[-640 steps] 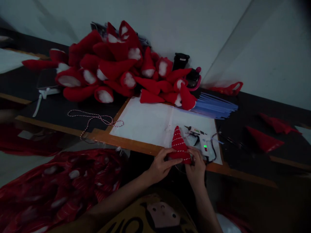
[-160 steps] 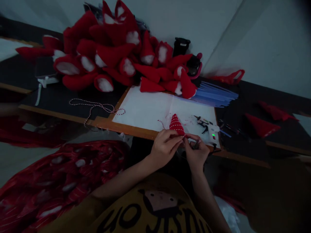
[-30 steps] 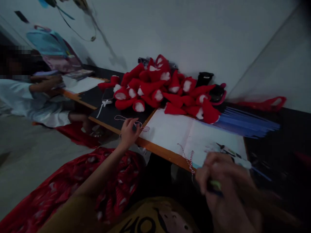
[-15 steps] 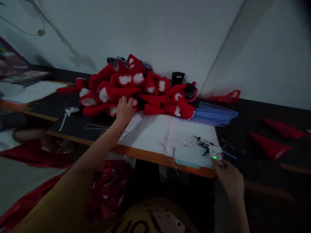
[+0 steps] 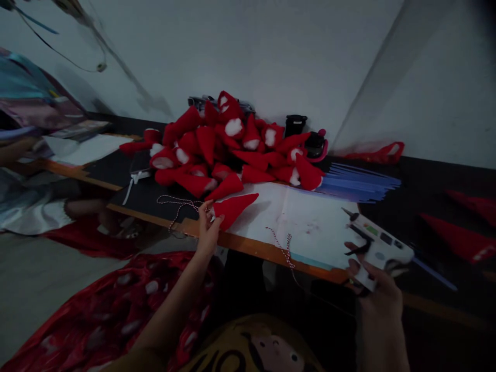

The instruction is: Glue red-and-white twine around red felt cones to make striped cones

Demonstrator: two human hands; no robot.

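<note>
My left hand [image 5: 210,223] pinches the wide, stuffed end of a red felt cone [image 5: 234,209], whose tip points right over the white sheet [image 5: 310,222]. At the right, my right hand [image 5: 374,274] is wrapped round the handle of a white glue gun [image 5: 380,243], its nozzle aimed up and left above the sheet's right edge. A blue glue stick [image 5: 434,273] sticks out of the gun's back. Behind my left hand lies a heap of red cones [image 5: 217,134] with white stuffing. Red-and-white twine [image 5: 287,250] hangs over the table's front edge.
Blue sticks [image 5: 352,182] lie right of the heap, and flat red felt pieces [image 5: 457,237] at the far right. More twine [image 5: 179,200] lies left of the sheet. Below the table is a red bag [image 5: 116,305]. Another person's hand [image 5: 21,150] shows at the left edge.
My left hand has drawn one red cone from the heap toward the table's front edge. My right hand has lifted the glue gun off the sheet, and the view has shifted.
</note>
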